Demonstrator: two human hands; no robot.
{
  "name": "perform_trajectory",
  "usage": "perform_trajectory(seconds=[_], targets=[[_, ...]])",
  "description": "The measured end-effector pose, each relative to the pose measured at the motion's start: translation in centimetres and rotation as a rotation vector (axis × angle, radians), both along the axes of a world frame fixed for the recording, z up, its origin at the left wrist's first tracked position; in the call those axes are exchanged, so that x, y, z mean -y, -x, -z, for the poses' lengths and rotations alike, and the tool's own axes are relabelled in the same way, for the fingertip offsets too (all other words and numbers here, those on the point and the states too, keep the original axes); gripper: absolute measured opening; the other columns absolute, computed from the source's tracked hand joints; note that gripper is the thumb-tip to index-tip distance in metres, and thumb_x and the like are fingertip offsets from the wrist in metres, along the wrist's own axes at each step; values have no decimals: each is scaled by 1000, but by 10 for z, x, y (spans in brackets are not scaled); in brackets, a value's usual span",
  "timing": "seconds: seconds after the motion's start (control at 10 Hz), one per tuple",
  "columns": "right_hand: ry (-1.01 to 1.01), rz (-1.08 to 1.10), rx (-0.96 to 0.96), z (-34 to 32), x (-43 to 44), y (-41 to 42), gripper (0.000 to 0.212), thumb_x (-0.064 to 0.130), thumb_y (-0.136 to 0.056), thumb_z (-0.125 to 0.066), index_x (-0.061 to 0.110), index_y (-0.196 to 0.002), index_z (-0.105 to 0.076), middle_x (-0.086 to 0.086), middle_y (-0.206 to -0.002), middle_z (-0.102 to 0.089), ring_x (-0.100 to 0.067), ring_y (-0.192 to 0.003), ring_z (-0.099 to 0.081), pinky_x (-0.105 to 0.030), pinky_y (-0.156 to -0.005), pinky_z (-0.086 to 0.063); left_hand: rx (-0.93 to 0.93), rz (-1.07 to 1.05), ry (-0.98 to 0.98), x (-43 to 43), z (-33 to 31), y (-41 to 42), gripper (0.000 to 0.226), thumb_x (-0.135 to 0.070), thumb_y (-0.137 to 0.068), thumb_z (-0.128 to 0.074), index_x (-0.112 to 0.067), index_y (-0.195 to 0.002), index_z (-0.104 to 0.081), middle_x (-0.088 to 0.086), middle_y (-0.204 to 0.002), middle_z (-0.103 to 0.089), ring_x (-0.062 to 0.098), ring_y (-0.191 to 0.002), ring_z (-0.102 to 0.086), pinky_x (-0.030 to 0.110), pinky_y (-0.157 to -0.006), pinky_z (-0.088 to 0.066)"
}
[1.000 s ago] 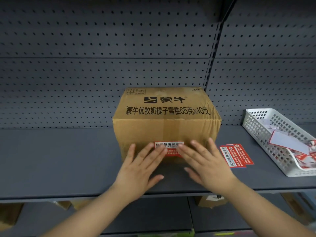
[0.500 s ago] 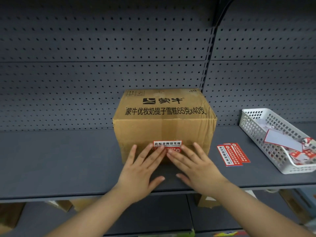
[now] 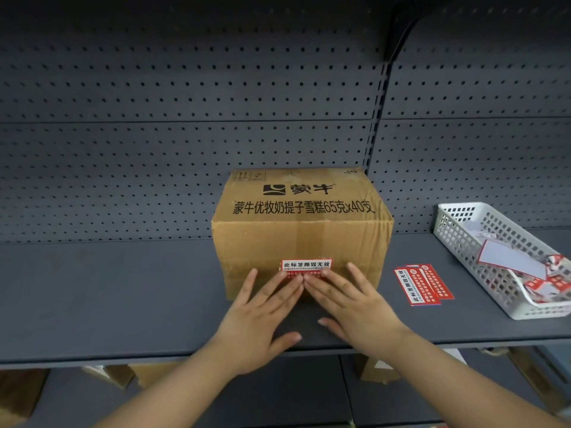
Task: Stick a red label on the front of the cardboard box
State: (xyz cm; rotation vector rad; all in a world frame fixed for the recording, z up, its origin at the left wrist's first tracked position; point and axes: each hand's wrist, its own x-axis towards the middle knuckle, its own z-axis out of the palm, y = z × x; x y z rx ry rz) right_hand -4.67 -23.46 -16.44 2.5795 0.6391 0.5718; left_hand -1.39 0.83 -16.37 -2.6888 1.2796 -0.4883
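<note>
A brown cardboard box (image 3: pixel 301 236) with black printed characters stands on a grey shelf (image 3: pixel 108 288). A red and white label (image 3: pixel 306 265) is on the lower middle of the box's front face. My left hand (image 3: pixel 262 313) and my right hand (image 3: pixel 352 301) lie flat with fingers spread, their fingertips meeting on the lower half of the label and covering it. Only the label's upper strip with white background shows. Neither hand grips anything.
Two loose red labels (image 3: pixel 421 284) lie on the shelf right of the box. A white perforated plastic basket (image 3: pixel 457 223) with papers and label scraps stands at the far right. Grey pegboard (image 3: pixel 185 118) forms the back wall. Cardboard boxes (image 3: pixel 129 375) sit on the lower shelf.
Both hands slid down and inward on the box front, so their fingertips now touch and the label's top strip is uncovered. The camera view shifted slightly.
</note>
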Motion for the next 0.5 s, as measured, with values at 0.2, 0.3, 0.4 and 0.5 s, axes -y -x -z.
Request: perform_trajectory(seconds=[0.2, 0.3, 0.4, 0.5], targets=[[64, 63, -30, -4, 36, 1, 63, 50, -93, -37, 22, -149, -26, 10, -154, -33, -19, -143, -22, -56, -114, -14, -39, -48, -63, -26, 4, -11, 69, -60, -95, -20, -17, -148, -26, -4, -156, -25, 18, -144, -10, 54, -113, -1], [40, 112, -23, -3, 54, 12, 61, 48, -94, -35, 22, -149, -28, 9, -152, -37, -20, -143, -22, -58, -114, -12, -44, -75, -38, -44, 7, -9, 68, -60, -95, -22, -19, -148, -27, -6, -155, -29, 16, -143, -12, 54, -113, -4], [24, 90, 7, -1, 55, 16, 62, 47, -94, -36, 20, -148, -29, 6, -153, -36, -22, -144, -19, -58, -115, -11, -49, -70, -13, -46, 5, -5, 68, -62, -94, -23, -20, -148, -27, -5, -155, -27, 17, -144, -9, 55, -112, -3], [-175, -77, 48, -12, 44, 27, 53, 37, -94, -46, 17, -143, -41, 1, -149, -43, -23, -142, -31, -49, -114, -25, -183, -43, 194, -40, 3, 7, 61, -59, -96, -27, -22, -144, -36, -4, -153, -31, 16, -144, -14, 51, -113, -7]])
